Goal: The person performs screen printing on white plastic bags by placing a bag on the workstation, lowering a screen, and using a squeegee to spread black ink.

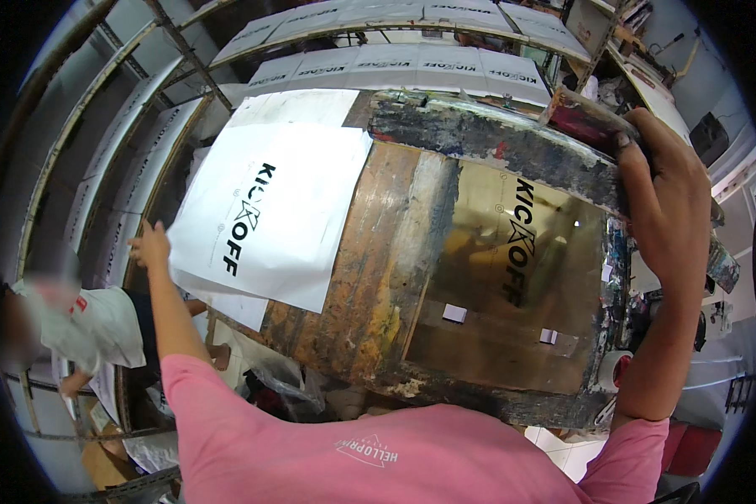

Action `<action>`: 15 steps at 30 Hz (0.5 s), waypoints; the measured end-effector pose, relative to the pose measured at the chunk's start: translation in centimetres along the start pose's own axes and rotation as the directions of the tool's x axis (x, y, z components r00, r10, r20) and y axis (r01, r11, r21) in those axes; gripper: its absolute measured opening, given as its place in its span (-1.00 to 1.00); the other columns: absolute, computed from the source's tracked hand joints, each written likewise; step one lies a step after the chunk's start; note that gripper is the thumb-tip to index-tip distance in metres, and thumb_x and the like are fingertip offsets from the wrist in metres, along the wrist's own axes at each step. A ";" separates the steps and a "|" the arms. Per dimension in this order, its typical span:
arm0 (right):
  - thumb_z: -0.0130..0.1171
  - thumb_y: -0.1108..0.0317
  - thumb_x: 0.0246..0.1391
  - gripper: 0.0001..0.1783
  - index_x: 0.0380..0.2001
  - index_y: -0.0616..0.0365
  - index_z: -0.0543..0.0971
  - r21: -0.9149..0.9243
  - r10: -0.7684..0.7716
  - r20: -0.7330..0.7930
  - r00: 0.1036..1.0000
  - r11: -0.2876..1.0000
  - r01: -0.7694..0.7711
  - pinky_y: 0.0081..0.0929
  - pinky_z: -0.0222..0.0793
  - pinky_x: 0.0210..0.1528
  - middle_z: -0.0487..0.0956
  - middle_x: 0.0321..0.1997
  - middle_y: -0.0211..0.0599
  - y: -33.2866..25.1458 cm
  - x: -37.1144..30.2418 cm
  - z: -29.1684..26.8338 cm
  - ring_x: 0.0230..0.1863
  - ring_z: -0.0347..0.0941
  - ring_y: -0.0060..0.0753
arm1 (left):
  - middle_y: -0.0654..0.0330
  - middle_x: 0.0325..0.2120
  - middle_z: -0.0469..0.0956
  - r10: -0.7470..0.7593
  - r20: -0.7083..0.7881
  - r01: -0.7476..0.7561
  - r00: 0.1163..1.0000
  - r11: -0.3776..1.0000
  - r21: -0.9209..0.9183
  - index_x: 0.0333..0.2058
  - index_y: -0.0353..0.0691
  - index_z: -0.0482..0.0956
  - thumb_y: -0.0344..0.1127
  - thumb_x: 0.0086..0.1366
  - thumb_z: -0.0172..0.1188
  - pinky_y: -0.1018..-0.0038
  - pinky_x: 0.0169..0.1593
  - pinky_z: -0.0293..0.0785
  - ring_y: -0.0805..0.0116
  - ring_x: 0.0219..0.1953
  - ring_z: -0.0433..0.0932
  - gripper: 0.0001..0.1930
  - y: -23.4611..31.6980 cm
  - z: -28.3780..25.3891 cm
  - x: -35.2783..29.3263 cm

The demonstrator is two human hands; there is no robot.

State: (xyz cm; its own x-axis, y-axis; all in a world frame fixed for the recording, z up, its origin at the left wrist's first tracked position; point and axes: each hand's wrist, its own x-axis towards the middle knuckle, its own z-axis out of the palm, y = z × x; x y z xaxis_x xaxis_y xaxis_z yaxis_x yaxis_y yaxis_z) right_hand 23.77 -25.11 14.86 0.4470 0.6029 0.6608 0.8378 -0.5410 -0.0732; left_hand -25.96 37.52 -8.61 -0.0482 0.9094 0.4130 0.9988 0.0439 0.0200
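My left hand [149, 248] is stretched out at the left edge of a white printed sheet [294, 210], its fingers apart. I cannot tell whether it touches the paper. This sheet carries bold black lettering and lies over other white sheets [235, 304] on a worn wooden board [328, 336]. On the right, my right hand [668, 193] is closed around the end of a squeegee-like block stained dark red [584, 120]. Below the block lies a paint-crusted printing frame [496, 139], whose amber mesh [470, 277] shows the same black lettering.
Racks with printed white sheets stand at the back [395, 63] and left [130, 202]. Another person [101, 328] in a light shirt is at the lower left. A tape roll [615, 370] sits by the frame's right edge. Small white pieces [454, 313] lie on the mesh.
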 end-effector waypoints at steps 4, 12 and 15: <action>0.11 0.08 0.27 -0.53 -0.09 0.36 0.63 -0.014 -0.058 -0.087 0.995 0.998 0.057 -0.01 0.44 -0.02 0.63 -0.22 0.19 -0.1 0.1 0.1 -0.15 0.56 0.30 | -0.02 0.03 0.67 0.417 -0.378 -0.557 0.826 0.508 -0.657 0.09 -0.34 0.64 -0.28 0.42 0.38 0.17 0.21 0.52 0.03 0.11 0.63 -0.65 16.2 -2.7 -11.8; 0.13 0.10 0.29 -0.52 0.01 0.33 0.65 0.026 -0.043 0.003 0.999 0.999 0.043 -0.02 0.43 0.09 0.65 -0.13 0.20 0.5 0.4 -0.5 -0.06 0.56 0.31 | -0.47 0.35 0.31 0.827 0.031 -0.666 0.561 0.473 -0.577 0.33 -0.62 0.38 0.09 0.51 0.20 0.09 0.51 0.19 -0.32 0.45 0.26 -0.22 33.7 -5.4 -33.8; 0.15 0.08 0.28 -0.53 -0.06 0.33 0.65 0.024 -0.065 -0.022 0.998 0.998 0.065 -0.02 0.43 0.02 0.63 -0.23 0.16 0.6 0.6 -0.2 -0.14 0.55 0.28 | -0.61 0.47 0.02 0.795 0.187 -0.669 0.578 0.592 -0.450 0.43 -0.73 0.15 0.29 0.54 0.02 0.03 0.62 -0.09 -0.46 0.58 -0.05 0.00 35.5 -4.8 -35.0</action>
State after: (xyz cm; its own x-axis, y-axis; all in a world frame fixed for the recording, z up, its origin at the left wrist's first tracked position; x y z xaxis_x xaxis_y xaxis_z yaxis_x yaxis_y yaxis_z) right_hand 24.50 -25.15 15.38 0.3850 0.6238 0.6802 0.8724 -0.4865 -0.0475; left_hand 11.19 5.28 -17.97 0.7658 0.6375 0.0844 0.6235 -0.7682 0.1449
